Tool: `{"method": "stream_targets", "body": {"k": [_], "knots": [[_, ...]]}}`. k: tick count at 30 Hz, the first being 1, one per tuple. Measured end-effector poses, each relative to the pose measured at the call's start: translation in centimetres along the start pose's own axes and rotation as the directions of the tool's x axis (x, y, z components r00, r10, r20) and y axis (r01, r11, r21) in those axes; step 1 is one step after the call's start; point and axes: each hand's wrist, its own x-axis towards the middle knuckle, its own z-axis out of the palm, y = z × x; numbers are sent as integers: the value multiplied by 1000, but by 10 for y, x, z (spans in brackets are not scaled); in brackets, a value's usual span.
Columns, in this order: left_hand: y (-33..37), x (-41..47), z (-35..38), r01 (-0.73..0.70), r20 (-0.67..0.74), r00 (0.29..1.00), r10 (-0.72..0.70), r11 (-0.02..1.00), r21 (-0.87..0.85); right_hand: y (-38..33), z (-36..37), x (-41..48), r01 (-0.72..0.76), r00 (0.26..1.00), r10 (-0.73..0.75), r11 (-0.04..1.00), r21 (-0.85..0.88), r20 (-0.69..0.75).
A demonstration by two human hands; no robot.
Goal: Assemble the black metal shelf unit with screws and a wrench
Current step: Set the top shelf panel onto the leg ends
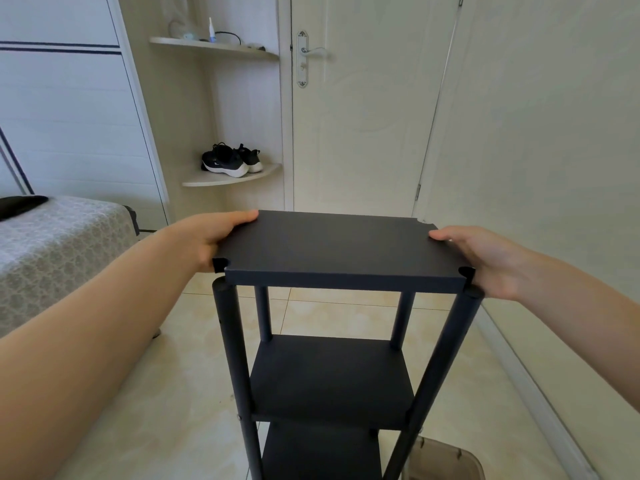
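Note:
A black metal shelf unit stands upright on the tiled floor in front of me, with round black posts point(231, 344) and a lower shelf point(330, 379) fixed between them. A black top panel point(339, 247) with notched corners lies across the tops of the posts. My left hand point(211, 237) grips the panel's left edge, thumb on top. On the opposite edge my right hand point(485, 258) grips it the same way. No screws or wrench show in this view.
A bed with a grey patterned cover point(52, 251) stands at the left. A closed white door point(363, 98) and a corner shelf with black sneakers point(230, 161) are ahead. A white wall runs along the right. A translucent brown container point(446, 460) sits on the floor by the unit's right post.

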Motion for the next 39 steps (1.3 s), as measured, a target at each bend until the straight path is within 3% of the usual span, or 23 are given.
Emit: {"method": "stream_targets", "body": {"k": [4, 11, 19, 24, 30, 39], "knots": [[-8, -1, -7, -95, 80, 993, 91, 994, 47, 1, -1, 2, -3, 999, 0, 998, 66, 45], [-25, -13, -18, -278, 93, 959, 268, 953, 121, 11, 3, 5, -29, 999, 26, 998, 54, 46], [-17, -14, -17, -175, 72, 982, 172, 984, 35, 6, 0, 4, -40, 999, 40, 999, -35, 9], [-16, -18, -14, -135, 74, 988, 136, 991, -23, 0, -1, 2, 51, 998, -48, 993, 105, -30], [-3, -20, -10, -130, -6, 991, 130, 990, -52, -14, 1, -4, -13, 1000, 16, 940, 340, -4], [-10, -12, -13, -110, -1, 994, 110, 994, 22, -14, 6, -7, 23, 999, -12, 953, 303, -37]]}}
